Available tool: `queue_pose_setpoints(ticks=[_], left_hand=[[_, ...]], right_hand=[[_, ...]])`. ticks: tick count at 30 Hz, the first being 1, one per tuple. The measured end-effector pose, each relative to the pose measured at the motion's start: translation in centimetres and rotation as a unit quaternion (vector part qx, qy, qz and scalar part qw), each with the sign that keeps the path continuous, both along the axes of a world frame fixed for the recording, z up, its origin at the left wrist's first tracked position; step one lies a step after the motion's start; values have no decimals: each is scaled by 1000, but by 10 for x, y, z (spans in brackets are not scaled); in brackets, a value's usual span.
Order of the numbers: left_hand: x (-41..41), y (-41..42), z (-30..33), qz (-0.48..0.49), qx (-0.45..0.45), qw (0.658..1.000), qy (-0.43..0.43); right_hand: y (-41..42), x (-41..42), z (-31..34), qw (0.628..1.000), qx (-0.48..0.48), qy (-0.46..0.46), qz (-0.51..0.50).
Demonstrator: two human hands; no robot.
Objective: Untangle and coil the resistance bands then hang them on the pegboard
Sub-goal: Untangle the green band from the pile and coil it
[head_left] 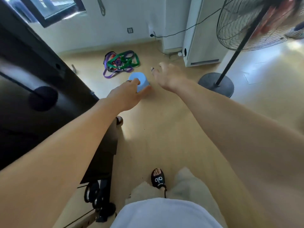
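The tangled resistance bands (120, 63) lie in a heap on the pale floor (164, 129) near the white wall, green and purple loops knotted with some orange and black (no hand touches them). Just in front of the heap sits a light blue cylindrical stool (139, 81). The left hand (128, 96) reaches forward and grips the stool's side, thumb and fingers curled round it. The right hand (167, 76) is stretched out beside the stool with fingers spread and relaxed, holding nothing. To the right stands a pedestal fan (238, 46) on a round dark base. One black sandal (158, 178) shows below.
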State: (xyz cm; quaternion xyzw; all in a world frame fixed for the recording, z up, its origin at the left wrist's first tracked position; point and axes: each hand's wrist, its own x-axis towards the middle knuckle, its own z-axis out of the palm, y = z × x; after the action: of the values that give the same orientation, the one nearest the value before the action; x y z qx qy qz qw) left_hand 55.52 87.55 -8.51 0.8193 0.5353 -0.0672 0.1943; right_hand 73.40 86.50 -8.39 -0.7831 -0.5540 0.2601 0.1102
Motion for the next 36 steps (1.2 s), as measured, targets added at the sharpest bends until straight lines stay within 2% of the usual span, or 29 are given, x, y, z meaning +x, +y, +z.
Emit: queue_pose_setpoints(ticks=[5, 17, 22, 28, 36], left_hand=[[36, 92, 1, -36, 0, 999, 36], [98, 297, -13, 145, -3, 989, -21], [96, 375, -19, 186, -13, 982, -19], [78, 494, -35, 200, -10, 979, -28], [53, 652, -44, 187, -32, 982, -22]], right_hand=[[100, 33, -1, 1000, -14, -3, 18], [353, 99, -16, 992, -32, -11, 120], [450, 91, -27, 986, -45, -2, 163], [579, 69, -50, 982, -42, -38, 183], [731, 46, -75, 984, -58, -33, 163]])
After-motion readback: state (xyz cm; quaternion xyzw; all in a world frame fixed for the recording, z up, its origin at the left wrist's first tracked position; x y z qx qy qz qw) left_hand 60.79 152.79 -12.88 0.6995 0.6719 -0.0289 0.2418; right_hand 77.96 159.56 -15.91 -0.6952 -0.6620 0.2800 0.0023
